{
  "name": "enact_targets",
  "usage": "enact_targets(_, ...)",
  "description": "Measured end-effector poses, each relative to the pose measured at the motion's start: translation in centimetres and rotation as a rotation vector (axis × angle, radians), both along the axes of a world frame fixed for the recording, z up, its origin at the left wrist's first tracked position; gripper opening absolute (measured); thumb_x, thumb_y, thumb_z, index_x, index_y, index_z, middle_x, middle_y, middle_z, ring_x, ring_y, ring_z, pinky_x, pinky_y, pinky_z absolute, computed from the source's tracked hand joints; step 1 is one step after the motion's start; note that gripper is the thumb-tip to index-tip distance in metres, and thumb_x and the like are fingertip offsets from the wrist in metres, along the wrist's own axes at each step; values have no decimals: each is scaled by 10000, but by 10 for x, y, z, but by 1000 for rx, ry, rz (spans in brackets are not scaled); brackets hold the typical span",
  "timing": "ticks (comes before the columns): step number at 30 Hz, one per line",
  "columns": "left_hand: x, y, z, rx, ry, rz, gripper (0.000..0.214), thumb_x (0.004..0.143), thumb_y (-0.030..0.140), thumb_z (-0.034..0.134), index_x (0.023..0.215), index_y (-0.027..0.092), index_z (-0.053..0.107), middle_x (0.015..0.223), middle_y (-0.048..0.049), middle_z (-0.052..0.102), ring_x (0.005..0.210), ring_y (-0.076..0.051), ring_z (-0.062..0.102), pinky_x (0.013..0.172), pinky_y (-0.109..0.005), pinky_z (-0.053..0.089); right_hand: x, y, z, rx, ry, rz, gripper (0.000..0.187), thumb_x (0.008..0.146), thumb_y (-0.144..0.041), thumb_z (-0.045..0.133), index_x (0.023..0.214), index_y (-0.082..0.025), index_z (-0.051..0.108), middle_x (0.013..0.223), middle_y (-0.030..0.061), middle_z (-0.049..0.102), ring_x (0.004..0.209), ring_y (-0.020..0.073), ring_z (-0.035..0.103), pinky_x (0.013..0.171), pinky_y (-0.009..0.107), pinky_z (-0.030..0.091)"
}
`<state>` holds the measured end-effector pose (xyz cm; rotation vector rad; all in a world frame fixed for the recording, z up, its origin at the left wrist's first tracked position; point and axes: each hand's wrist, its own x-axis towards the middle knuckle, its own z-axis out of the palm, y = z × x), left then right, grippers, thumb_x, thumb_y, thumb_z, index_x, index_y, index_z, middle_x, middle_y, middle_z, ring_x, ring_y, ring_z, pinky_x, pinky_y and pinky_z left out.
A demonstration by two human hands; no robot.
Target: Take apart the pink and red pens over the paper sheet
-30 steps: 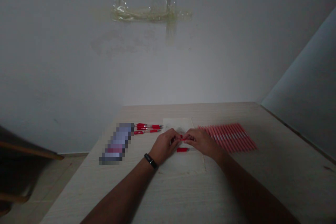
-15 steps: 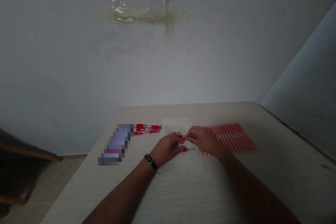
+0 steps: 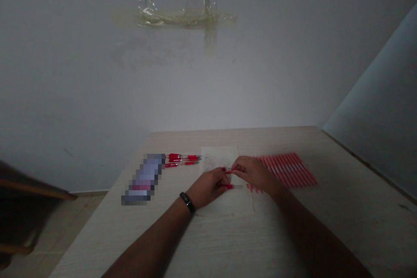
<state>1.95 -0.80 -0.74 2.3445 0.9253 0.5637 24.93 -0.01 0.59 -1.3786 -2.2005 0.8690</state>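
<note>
My left hand [image 3: 210, 186] is closed over the paper, with red pen parts at its fingertips. A red pen piece with a clear end [image 3: 237, 186] sticks out to the right from beneath its thumb. My right hand [image 3: 252, 170] pinches a slim red pen refill [image 3: 229, 171] just to the right of the left fingers. Small red and dark ends show between the hands, but the fingers hide how they join. Both hands are above a worn white sheet of paper [image 3: 224, 206].
Several red pens [image 3: 182, 163] lie at the left, by a blurred-out phone [image 3: 145, 180]. A row of slim red sticks [image 3: 289, 169] covers part of the wooden table [image 3: 211, 243] at the right. A wall [image 3: 260, 74] with peeling tape [image 3: 176, 20] rises behind.
My left hand has shifted slightly down, so more of the red pieces by its fingertips shows. My right hand has hardly moved and keeps its pinch.
</note>
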Motion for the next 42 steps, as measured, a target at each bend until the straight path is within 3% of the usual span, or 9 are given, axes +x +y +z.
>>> enact_targets(5, -1, 1, -2, 5, 8, 14, 27, 878, 180, 633, 890, 194, 613, 908, -23, 642, 822, -168, 601, 734, -259, 446, 1, 0, 0, 31, 5, 3, 237, 970, -389, 528, 1002, -199, 665, 914, 39, 673, 374, 43, 532, 303, 154, 320)
enact_targets(11, -4, 2, -2, 49, 6, 27, 227, 912, 203, 611, 1133, 231, 654, 1062, -46, 646, 922, -177, 621, 837, -281, 466, 3, 2, 1, 62, -16, -8, 217, 968, -369, 528, 1012, -206, 665, 916, 29, 655, 392, 40, 498, 344, 171, 327)
enact_targets(17, -7, 3, 4, 82, 36, 61, 161, 925, 201, 568, 1018, 225, 698, 1016, -44, 635, 902, -174, 621, 818, -272, 466, 6, 10, -2, 290, -18, 25, 116, 930, -273, 590, 909, -207, 683, 880, 28, 627, 698, 131, 611, 575, 213, 462)
enact_targets(25, -11, 3, 10, 85, 46, 187, 145, 897, 203, 582, 980, 204, 702, 962, -45, 664, 854, -180, 611, 736, -269, 435, 8, 10, 2, 385, 7, 51, 94, 943, -225, 600, 929, -189, 686, 903, 35, 643, 774, 142, 608, 706, 245, 466)
enact_targets(30, -11, 3, 9, 81, 38, 279, 144, 893, 217, 586, 973, 199, 705, 930, -45, 681, 800, -178, 604, 698, -273, 413, 9, 12, -1, 389, -7, 39, 62, 924, -213, 640, 902, -188, 693, 875, 31, 655, 776, 151, 611, 717, 252, 452)
enact_targets(42, -14, 6, 5, 89, 54, 318, 137, 889, 211, 574, 949, 195, 697, 876, -42, 652, 766, -169, 574, 676, -267, 384, 9, 13, 0, 366, -17, 27, 80, 922, -216, 639, 882, -195, 705, 858, 29, 665, 763, 148, 619, 706, 248, 449)
